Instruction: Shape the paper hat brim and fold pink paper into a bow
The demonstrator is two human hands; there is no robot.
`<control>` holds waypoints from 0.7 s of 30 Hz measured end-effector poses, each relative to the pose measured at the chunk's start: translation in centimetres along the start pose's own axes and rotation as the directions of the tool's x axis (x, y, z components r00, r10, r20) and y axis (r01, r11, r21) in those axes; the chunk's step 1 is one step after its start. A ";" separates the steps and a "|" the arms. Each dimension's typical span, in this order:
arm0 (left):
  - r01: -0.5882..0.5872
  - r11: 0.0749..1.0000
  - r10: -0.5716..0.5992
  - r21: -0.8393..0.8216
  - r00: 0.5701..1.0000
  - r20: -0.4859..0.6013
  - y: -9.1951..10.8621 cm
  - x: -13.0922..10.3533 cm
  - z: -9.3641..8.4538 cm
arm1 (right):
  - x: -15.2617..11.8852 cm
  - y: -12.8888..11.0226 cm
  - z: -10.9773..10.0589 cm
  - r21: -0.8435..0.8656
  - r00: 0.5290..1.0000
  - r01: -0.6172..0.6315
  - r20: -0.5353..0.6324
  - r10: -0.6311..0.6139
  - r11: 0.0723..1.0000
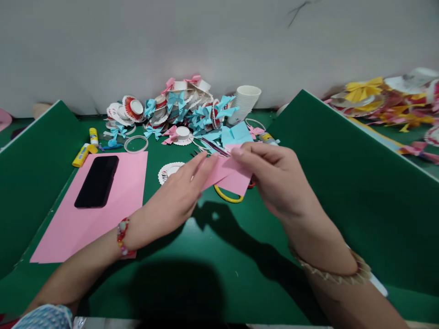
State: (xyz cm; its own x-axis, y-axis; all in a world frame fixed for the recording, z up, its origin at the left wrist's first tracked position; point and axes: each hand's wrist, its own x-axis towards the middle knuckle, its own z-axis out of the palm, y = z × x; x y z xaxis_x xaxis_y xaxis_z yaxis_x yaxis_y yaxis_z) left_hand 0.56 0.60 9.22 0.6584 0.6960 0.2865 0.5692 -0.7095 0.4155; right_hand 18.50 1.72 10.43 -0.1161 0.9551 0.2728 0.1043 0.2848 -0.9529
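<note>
A small piece of folded pink paper (pixel 236 179) is held above the green table, between my two hands. My right hand (pixel 274 176) pinches its upper right part between thumb and fingers. My left hand (pixel 178 189) has its fingers closed on the paper's left end; the thumb is mostly hidden. Below the paper a yellow ring-shaped handle (pixel 229 197) shows, with a bit of red beside it. A white scalloped paper piece (pixel 168 172) lies just behind my left hand.
A black phone (pixel 97 181) rests on pink sheets (pixel 72 228) at the left, with glue sticks (pixel 81 155) behind. Decorated paper pieces (pixel 178 107) and stacked cups (pixel 245 100) stand at the back. Green dividers (pixel 360 196) flank the table.
</note>
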 end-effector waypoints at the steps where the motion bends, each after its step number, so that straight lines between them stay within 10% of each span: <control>1: 0.039 0.998 -0.041 -0.056 0.999 -0.030 0.0 0.1 0.3 | 0.1 0.1 -0.1 0.070 0.999 -0.032 0.017 0.031 0.997; 6: 0.287 0.754 -0.355 -0.591 0.935 0.001 0.2 1.1 -0.6 | 0.4 0.1 -0.3 0.071 0.992 0.030 -0.124 -0.021 0.997; 11: 0.342 0.493 -0.459 -0.800 0.883 0.095 0.5 1.5 -1.6 | 0.4 0.1 -0.2 -0.030 0.996 -0.036 0.082 0.038 0.999; 21: 0.407 0.572 -0.431 -0.712 0.888 0.162 0.5 1.3 -2.8 | 0.2 0.4 0.1 -0.129 0.999 -0.024 -0.044 0.019 0.991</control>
State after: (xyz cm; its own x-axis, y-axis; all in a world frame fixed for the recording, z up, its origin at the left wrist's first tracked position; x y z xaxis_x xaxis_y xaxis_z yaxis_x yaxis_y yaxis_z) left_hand 0.32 1.41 12.22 0.4188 0.9058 -0.0641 0.2435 -0.0440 0.9689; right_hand 18.48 2.00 10.04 -0.0703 0.9629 0.2604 0.2334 0.2697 -0.9342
